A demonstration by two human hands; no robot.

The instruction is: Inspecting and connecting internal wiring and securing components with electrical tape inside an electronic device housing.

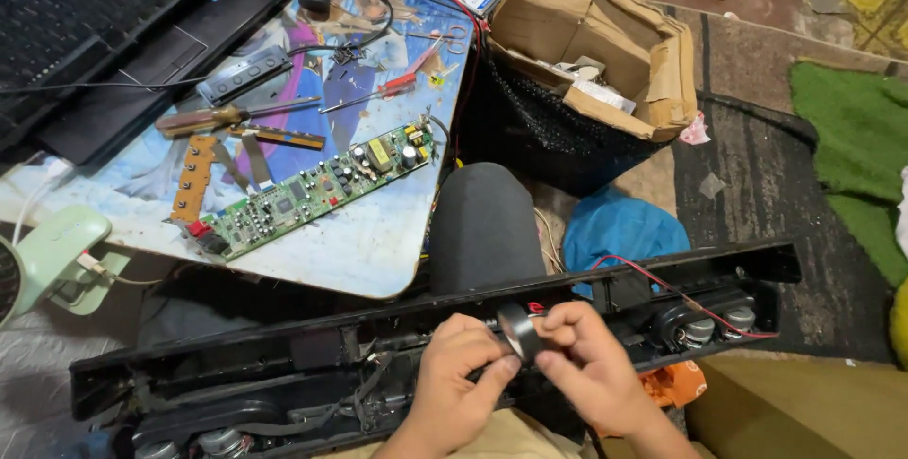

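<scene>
Tape roll held over an opened speaker bar: points of risk

Tape roll [518, 330], black and of the insulating kind, sits between both hands just above the long black speaker housing [426, 346] that lies across the person's lap. Left hand [459, 374]: grip pressed together on the near side of the roll, thumb and fingertips pinching its rim. Right hand [591, 364]: grip likewise closed, pinching the roll's far edge, as if picking at the free end. Whether any tape has been lifted cannot be told, since the fingers cover it.

Inside the open housing, a red wire [681, 296] loops loosely from the middle towards the round drivers [705, 327] at the right end. Judged from this layout, a strip pulled free could stick to that wire or to the driver cones and drag them. The housing rests only on the lap and one raised knee [482, 223]; with both hands busy, a tug on the roll could tip it to the floor.

On the worktop [378, 242] a bare green circuit board [312, 190] lies near the edge closest to the knee, beside a wooden-handled screwdriver [222, 117] and a laptop [113, 34]. A knee lift could jolt the worktop and slide the board off. A torn cardboard box [605, 43] stands on the floor beyond
</scene>
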